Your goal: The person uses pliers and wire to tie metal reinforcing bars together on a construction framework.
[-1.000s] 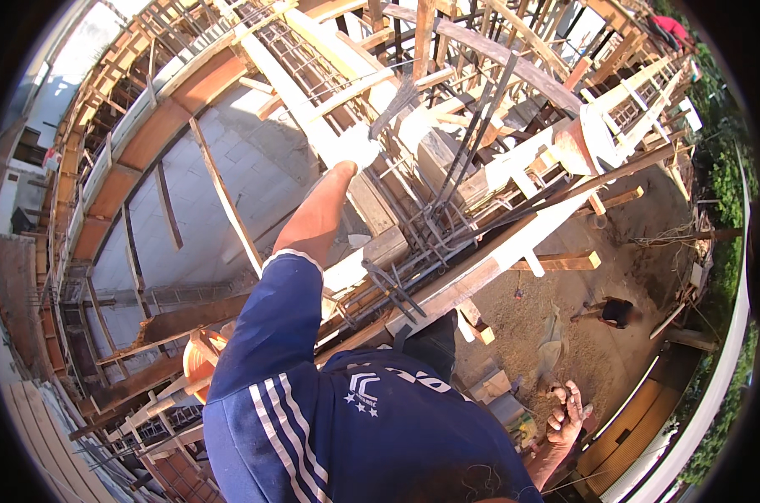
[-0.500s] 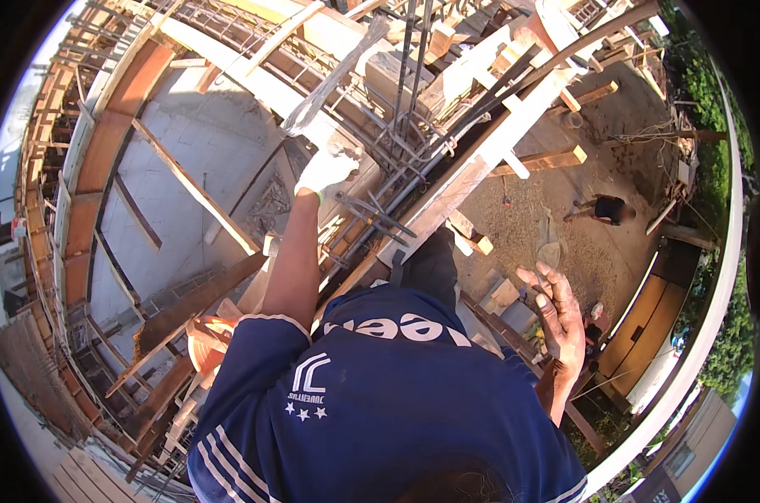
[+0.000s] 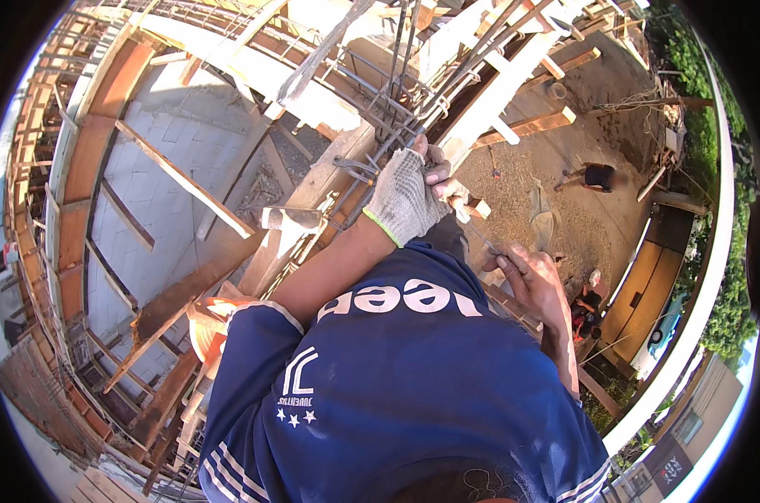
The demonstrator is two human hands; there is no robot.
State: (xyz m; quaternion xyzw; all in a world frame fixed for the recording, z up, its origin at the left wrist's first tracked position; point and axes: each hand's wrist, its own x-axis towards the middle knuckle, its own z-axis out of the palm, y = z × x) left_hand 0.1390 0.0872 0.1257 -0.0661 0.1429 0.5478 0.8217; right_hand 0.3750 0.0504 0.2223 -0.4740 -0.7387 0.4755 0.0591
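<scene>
My left hand, in a pale knit glove with bare fingertips, is closed in front of my chest, above the beam. Its fingers curl together at the upper end of a thin wire. My right hand, bare and dusty, pinches the lower end of that wire between thumb and fingers. Just beyond the left hand lies a rebar cage of steel bars and stirrups inside wooden formwork. A bundle of pale grey strands lies across the boards further up.
Wooden planks and props cross the drop on the left. An orange rounded object sits by my left elbow. Far below on the right are a dirt floor and a person in dark clothes. Another person is nearer.
My left hand has come back from beside the pale strands to my chest. My right hand has gone from open to pinching a thin wire, and the two hands have drawn closer together.
</scene>
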